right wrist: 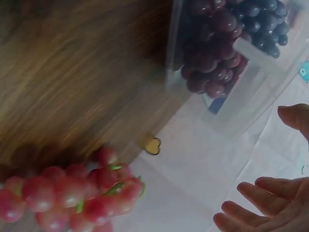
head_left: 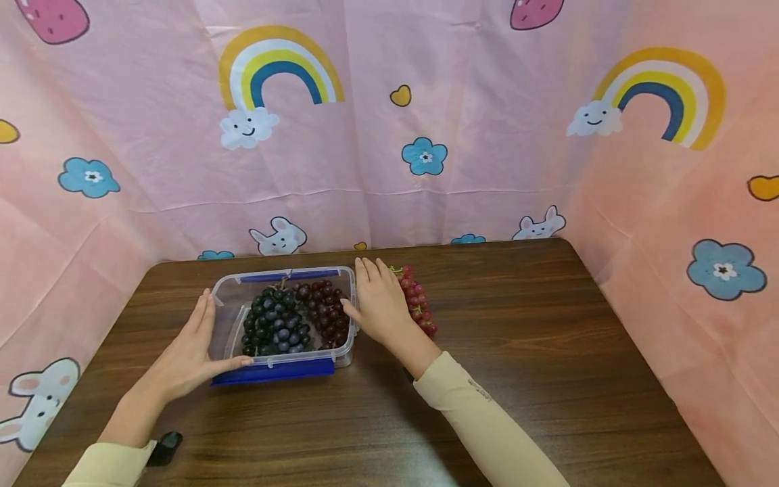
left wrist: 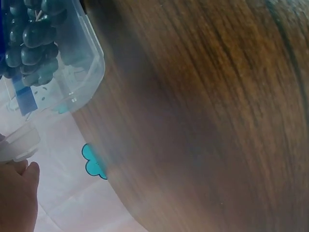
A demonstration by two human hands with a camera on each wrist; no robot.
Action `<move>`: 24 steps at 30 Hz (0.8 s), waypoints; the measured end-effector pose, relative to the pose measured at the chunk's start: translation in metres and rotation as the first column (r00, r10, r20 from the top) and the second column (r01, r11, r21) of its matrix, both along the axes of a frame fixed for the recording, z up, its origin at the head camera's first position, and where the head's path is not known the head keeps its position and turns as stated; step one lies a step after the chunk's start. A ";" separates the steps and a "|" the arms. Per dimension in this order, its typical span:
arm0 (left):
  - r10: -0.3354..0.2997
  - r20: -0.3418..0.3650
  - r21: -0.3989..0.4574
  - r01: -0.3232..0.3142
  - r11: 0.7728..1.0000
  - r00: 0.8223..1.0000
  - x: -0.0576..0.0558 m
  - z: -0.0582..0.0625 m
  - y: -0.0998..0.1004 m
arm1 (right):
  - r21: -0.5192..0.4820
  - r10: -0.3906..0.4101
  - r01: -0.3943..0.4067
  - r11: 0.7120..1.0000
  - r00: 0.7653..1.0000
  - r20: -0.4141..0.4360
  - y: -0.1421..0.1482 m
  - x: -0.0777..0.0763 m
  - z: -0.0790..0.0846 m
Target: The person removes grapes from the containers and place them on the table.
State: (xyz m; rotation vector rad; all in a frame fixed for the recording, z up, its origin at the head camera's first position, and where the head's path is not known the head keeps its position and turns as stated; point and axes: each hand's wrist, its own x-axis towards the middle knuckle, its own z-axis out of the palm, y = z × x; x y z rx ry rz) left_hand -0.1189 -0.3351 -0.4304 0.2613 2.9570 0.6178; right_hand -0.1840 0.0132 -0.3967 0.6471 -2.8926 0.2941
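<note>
A clear plastic box (head_left: 228, 341) with blue clips holds a bunch of black grapes (head_left: 270, 321) and, to their right, a bunch of dark red grapes (head_left: 328, 311). My left hand (head_left: 185, 358) lies along the box's left side, fingers straight, thumb stretched to the front rim. On the opposite side, my right hand (head_left: 380, 301) has its fingers extended along the right wall and its thumb at the rim. Just beyond that hand lies a bunch of light red grapes (right wrist: 67, 193), partly hidden by it in the head view.
The box stands on a brown wooden table (head_left: 517, 338), towards its back left. A long blue clip (head_left: 274, 372) sticks out at the box's front. Pink printed cloth (head_left: 487, 169) encloses the table at the back and sides.
</note>
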 end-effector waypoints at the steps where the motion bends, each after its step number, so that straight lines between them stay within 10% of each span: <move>1: 0.003 -0.003 0.001 -0.003 1.000 1.000 0.001 0.000 0.000 | 0.009 0.012 -0.012 1.000 1.000 0.003 -0.003 0.000 0.001; 24: 0.003 -0.040 0.007 -0.002 1.000 0.999 0.001 -0.003 -0.002 | 0.074 0.127 -0.140 0.987 0.979 0.157 -0.062 0.007 0.009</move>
